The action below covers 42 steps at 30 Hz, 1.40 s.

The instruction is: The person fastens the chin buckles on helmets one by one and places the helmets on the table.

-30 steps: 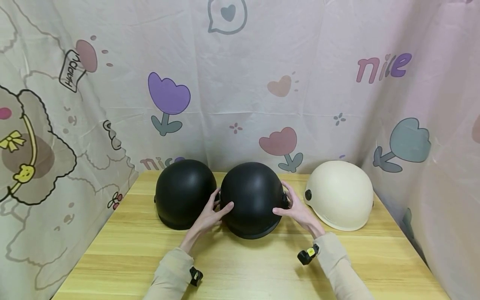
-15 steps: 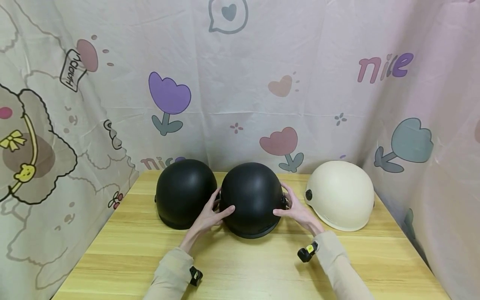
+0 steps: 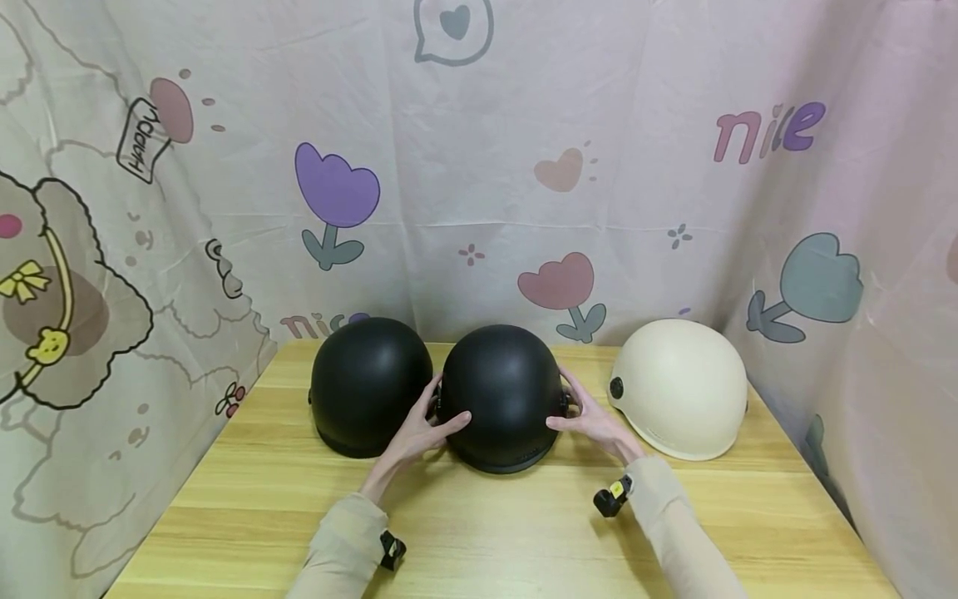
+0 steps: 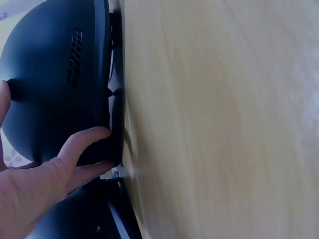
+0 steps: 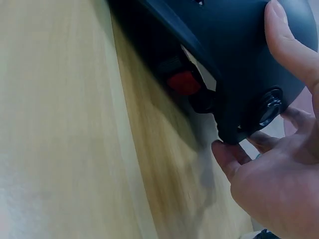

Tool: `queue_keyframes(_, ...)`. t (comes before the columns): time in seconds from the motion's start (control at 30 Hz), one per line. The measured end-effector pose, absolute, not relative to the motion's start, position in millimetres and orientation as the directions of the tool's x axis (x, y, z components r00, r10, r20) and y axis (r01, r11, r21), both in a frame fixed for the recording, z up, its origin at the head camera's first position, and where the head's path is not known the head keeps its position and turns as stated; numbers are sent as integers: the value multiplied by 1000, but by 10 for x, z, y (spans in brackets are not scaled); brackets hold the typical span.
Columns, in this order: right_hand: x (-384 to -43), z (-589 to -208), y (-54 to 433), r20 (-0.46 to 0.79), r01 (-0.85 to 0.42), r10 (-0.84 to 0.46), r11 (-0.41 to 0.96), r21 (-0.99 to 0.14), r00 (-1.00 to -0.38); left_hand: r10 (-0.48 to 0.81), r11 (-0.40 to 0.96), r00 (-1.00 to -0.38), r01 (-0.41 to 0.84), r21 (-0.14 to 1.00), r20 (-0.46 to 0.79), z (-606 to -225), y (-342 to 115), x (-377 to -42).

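Note:
A matte black helmet [image 3: 500, 399] sits between both hands at the middle of the table, dome up. My left hand [image 3: 412, 437] grips its left side, with the thumb on the near face of the shell. On the other side my right hand [image 3: 595, 423] holds it by the round side knob [image 5: 270, 110] and lower edge, thumb pressed on the shell. In the left wrist view a grid vent [image 4: 75, 59] shows near the rim. Under the shell, the right wrist view shows a red buckle piece [image 5: 183, 82]. Some fingertips are hidden behind the helmet.
A second black helmet [image 3: 367, 387] stands close on the left, near my left hand. To the right is a cream helmet [image 3: 679, 391]. All are on a wooden table [image 3: 494, 541], with a printed curtain [image 3: 479, 166] behind and at the sides.
The held black helmet has tipped and turned very slightly, its near lower edge rising a little. Both hands keep their hold and barely shift. The other helmets stay put.

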State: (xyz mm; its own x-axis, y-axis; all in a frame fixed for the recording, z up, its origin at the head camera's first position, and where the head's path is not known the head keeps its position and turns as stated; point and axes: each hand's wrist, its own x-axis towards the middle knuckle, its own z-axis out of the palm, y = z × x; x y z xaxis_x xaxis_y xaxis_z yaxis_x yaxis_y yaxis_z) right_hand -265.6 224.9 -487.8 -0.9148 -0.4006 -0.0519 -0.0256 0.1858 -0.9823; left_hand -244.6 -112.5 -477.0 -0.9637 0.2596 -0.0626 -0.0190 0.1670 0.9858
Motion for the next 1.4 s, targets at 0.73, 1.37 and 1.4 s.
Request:
queue_keyframes(0.73, -2682, -4952, 2265, -54, -3, -374, 150, -989, -926, 237, 286, -971, 115, 951, 46, -4802, -1058, -2490)
queue_keyframes(1.37, -2662, -4949, 2271, -48, -15, -355, 171, -985, -934, 255, 291, -966, 124, 949, 48, -4753, -1055, -2487)
queue_keyframes(1.4, -2664, -4952, 2271, -46, -17, -355, 173, -985, -934, 256, 292, -966, 123, 949, 46, -4753, -1054, -2487)
